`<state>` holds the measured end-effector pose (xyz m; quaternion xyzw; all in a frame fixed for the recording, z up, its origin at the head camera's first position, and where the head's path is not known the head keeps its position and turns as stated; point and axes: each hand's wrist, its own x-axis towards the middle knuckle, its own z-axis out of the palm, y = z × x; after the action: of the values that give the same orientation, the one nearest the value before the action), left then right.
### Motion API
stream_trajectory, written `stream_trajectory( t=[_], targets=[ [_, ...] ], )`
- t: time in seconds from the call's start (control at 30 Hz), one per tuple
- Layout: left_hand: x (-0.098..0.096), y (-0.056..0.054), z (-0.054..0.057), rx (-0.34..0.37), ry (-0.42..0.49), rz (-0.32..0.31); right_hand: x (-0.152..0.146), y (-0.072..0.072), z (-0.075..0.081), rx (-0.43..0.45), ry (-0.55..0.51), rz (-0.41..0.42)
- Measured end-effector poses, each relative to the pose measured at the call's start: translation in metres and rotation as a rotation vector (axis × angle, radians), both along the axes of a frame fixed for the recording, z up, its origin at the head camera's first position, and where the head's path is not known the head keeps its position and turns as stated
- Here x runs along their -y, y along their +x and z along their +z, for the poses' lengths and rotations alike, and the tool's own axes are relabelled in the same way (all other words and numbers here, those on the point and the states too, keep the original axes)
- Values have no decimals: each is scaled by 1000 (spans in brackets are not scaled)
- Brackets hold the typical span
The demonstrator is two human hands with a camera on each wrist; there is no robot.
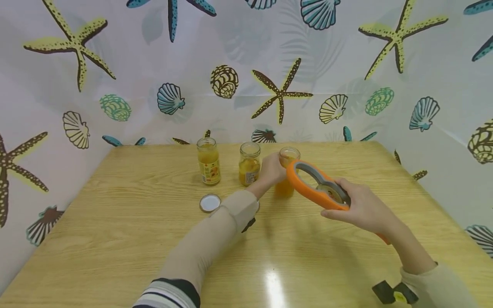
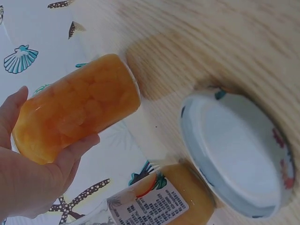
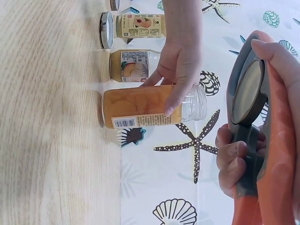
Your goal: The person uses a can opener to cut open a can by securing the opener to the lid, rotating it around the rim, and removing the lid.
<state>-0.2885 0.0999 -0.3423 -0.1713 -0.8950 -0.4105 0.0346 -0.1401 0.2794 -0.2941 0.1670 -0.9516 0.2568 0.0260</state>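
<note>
My left hand (image 1: pixel 273 169) grips a glass jar of orange fruit pieces (image 2: pixel 89 98), the rightmost of three jars. The jar is uncapped and stands upright on the table, its label facing out in the right wrist view. My right hand (image 1: pixel 363 205) holds an orange and grey jar opener (image 1: pixel 308 192), raised to the right of that jar. A round lid (image 3: pixel 247 91) sits within the opener's grey-lined grip. In the head view, the opener's looped end overlaps the jar's side, and my left fingers are mostly hidden.
Two more uncapped jars stand to the left: a tall jar with a yellow label (image 1: pixel 209 164) and a shorter jar (image 1: pixel 249 169). One upturned lid (image 1: pixel 210 202) lies before them; another lid (image 2: pixel 239 154) is mostly behind my left forearm. Patterned cloth (image 1: pixel 239 55) backs the wooden table (image 1: pixel 127 222).
</note>
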Motion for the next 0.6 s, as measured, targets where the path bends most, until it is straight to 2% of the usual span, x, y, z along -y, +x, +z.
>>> stream_trajectory(
  t=[0.2,0.43,0.6],
  targets=[
    [-10,-10,-5,22,57,50,-2,2,-3,10,5,-13],
    [-20,-19,-1,13,17,69,-5,5,-7,29,-8,-20],
    [-24,-21,-2,28,44,101,-7,6,-10,40,-24,-23]
  ],
)
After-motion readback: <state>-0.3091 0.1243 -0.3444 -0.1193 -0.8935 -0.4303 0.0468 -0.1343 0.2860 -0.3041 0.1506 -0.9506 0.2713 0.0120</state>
